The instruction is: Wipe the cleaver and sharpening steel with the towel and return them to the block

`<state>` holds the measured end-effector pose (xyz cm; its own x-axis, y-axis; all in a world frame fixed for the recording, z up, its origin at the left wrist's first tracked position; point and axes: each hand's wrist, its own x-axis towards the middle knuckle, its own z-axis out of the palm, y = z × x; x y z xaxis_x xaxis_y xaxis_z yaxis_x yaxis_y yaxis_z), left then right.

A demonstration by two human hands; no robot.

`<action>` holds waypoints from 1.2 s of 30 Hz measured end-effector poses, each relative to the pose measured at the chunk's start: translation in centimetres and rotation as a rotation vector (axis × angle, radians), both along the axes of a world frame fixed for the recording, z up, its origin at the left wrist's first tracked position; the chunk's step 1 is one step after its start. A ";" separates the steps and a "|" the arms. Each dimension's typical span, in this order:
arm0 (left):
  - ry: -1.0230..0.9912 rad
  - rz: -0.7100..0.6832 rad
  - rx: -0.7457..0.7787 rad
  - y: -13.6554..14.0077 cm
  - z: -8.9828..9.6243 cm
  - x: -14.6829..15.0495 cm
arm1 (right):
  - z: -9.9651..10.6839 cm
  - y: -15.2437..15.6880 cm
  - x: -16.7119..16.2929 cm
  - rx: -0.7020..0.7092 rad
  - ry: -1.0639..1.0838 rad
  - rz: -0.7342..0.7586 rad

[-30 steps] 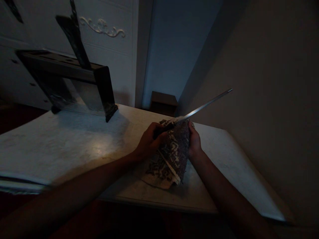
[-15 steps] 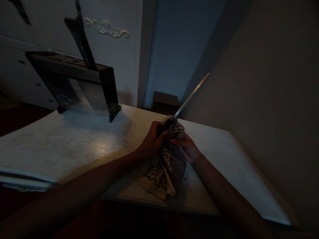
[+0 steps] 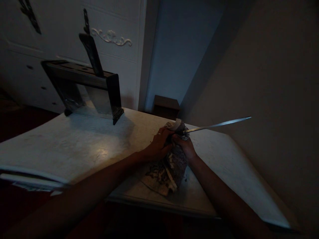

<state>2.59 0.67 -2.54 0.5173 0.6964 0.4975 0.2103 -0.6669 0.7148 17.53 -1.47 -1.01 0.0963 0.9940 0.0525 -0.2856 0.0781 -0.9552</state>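
A knife with a long, narrow blade point(image 3: 221, 124) points right over the pale tabletop, its dark handle mostly hidden by my fingers and a patterned cloth. My left hand point(image 3: 160, 142) is closed around the handle end, with a ring on one finger. Pressed close beside it, my right hand point(image 3: 186, 146) grips the cloth near the base of the blade. The brown and cream cloth point(image 3: 178, 162) bunches around the handle and hangs down onto the table, its lower end spread towards the near edge.
A dark knife block point(image 3: 87, 79) with clear sides stands at the table's point(image 3: 74, 142) back left, one black-handled tool point(image 3: 92, 54) upright in it. Behind are white panelled doors point(image 3: 119, 23). A brown box-like piece point(image 3: 165, 104) sits beyond the far edge; a wall point(image 3: 274, 83) rises at right.
The blade has swung from pointing up and right to lying nearly level towards the right. Both hands have turned with the handle and cloth. The view has shifted slightly.
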 end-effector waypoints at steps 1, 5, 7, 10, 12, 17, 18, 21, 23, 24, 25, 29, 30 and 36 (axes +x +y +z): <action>0.029 0.030 0.041 -0.1 0.0 0.2 | -0.1 0.1 0.0 0.015 -0.006 -0.018; 0.125 0.178 0.199 -0.6 0.4 0.6 | -0.5 0.5 0.2 0.066 -0.025 -0.054; 0.130 0.227 0.247 -0.8 0.7 0.5 | -0.6 0.7 0.3 0.067 -0.026 -0.086; 0.006 0.270 0.280 -0.8 1.0 0.1 | -0.7 1.0 0.5 0.054 -0.012 -0.180; -0.104 0.293 0.267 -0.6 1.2 -0.2 | -0.5 1.2 0.8 0.050 0.012 -0.252; -0.148 0.284 0.187 0.0 1.2 -0.6 | -0.1 1.4 1.2 0.051 0.027 -0.379; -0.142 0.277 0.182 0.0 1.1 -0.5 | 0.0 1.5 1.1 0.057 0.014 -0.393; -0.103 0.227 0.174 0.0 1.1 -0.4 | -0.2 1.7 0.9 0.076 -0.033 -0.402; -0.035 0.166 0.162 -0.2 1.1 -0.4 | -0.6 1.9 0.9 0.092 -0.065 -0.407; 0.010 0.133 0.153 -0.3 1.2 -0.4 | -0.7 2.0 1.0 0.101 -0.078 -0.414; 0.057 0.106 0.144 -0.4 1.2 -0.3 | -0.9 2.0 1.0 0.110 -0.087 -0.422; 0.193 0.086 0.125 -0.6 1.0 -0.2 | -1.0 2.2 1.1 0.114 -0.081 -0.439; 0.208 0.093 0.122 -0.6 0.9 -0.2 | -1.0 2.2 1.0 0.109 -0.080 -0.441; 0.219 0.111 0.114 -0.3 0.3 -0.2 | -1.0 2.0 0.9 0.125 -0.100 -0.429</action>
<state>2.42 0.39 -2.23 0.5447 0.7008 0.4607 0.4282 -0.7047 0.5657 18.46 0.56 -1.99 0.4859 0.8509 0.1997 -0.1088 0.2856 -0.9521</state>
